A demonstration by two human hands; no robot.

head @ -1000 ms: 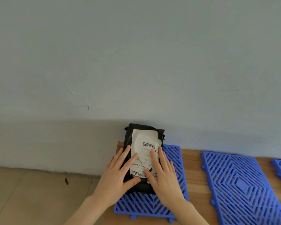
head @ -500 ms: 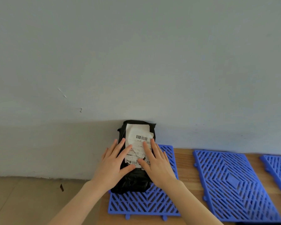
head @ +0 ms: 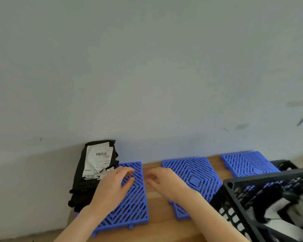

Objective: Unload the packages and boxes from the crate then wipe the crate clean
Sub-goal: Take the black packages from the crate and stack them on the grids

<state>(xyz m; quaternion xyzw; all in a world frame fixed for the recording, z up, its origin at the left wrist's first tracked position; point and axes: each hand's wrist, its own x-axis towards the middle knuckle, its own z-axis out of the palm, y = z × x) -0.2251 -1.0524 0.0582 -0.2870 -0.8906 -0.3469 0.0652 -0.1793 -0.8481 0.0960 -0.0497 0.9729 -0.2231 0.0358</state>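
Note:
A black plastic-wrapped package [head: 94, 172] with a torn white barcode label lies at the left end of the wooden table, partly on the leftmost blue grid mat [head: 131, 205] and against the wall. My left hand [head: 112, 187] hovers over that mat just right of the package, empty, fingers loosely curled. My right hand [head: 164, 182] hangs above the bare wood between two mats, empty, fingers curled downward. The black slatted crate [head: 243, 198] sits at the lower right and holds black and white packages [head: 287, 212].
A second blue grid mat [head: 194, 175] lies in the middle of the wooden table [head: 157, 224], a third mat [head: 248, 163] further right. A plain grey wall [head: 147, 75] rises right behind. The floor drops off left of the table.
Both hands have let go of the black package and moved right of it. My view has swung right, bringing the black crate into sight.

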